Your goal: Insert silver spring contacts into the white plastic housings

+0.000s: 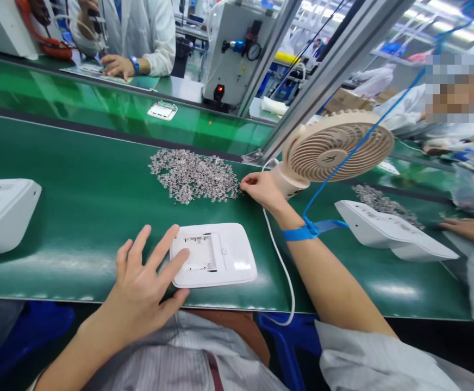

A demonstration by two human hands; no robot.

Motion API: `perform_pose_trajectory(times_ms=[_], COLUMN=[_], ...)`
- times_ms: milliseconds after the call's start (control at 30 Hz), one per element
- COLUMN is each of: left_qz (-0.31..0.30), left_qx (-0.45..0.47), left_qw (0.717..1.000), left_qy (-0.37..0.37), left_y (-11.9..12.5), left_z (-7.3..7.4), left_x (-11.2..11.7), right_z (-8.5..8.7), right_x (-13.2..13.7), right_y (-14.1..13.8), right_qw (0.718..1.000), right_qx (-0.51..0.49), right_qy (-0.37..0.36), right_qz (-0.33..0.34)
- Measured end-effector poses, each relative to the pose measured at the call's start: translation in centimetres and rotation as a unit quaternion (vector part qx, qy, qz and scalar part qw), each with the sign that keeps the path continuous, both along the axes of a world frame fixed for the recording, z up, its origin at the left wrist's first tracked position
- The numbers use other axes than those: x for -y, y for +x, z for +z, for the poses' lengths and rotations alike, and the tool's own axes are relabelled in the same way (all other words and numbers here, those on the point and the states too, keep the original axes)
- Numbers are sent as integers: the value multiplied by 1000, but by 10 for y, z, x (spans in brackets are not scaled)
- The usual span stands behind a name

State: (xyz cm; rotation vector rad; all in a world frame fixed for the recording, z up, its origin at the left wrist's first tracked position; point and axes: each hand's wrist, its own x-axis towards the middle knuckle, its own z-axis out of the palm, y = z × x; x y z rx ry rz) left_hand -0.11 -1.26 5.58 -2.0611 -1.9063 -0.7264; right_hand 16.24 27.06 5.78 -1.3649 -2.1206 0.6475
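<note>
A white plastic housing [237, 258] with a square recess lies flat on the green work surface before me. My left hand [151, 285] is open over its left end, fingers spread, with some fingertips over the recess and the thumb by the near edge. Beyond the housing is a loose pile of small shiny metal parts [196, 176]. At the right edge of that pile, my right hand [261, 187] is closed in a pinch. Whatever may be between those fingertips is too small to make out. A blue wrist strap [298, 233] circles my right wrist.
A beige fan [335, 149] stands just beyond my right hand, its white cable [280, 260] running down past the table edge. White housings sit at left [4, 214] and right [392, 231]. A metal post [322, 76] rises behind. Co-workers sit across and at right.
</note>
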Motion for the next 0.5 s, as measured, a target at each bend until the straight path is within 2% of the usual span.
perform_pose_trajectory(times_ms=[133, 200, 233, 300, 367, 500], left_qz=[50, 33, 14, -26, -47, -45], left_qx=[-73, -88, -83, -78, -88, -133], left_qw=[993, 991, 993, 996, 995, 990], left_qy=[78, 98, 81, 34, 4, 7], left_y=[26, 47, 56, 70, 77, 84], left_z=[-3, -3, -2, 2, 6, 8], left_x=[-7, -12, -14, -17, -20, -23], right_z=[4, 6, 7, 12, 18, 31], right_x=[-4, 4, 11, 32, 63, 126], right_y=[-1, 2, 5, 14, 25, 44], right_qw=[1000, 999, 998, 996, 994, 991], right_qx=[15, 8, 1, -28, -74, -109], right_qy=[10, 33, 47, 67, 61, 15], right_qz=[6, -21, -37, -58, -43, 78])
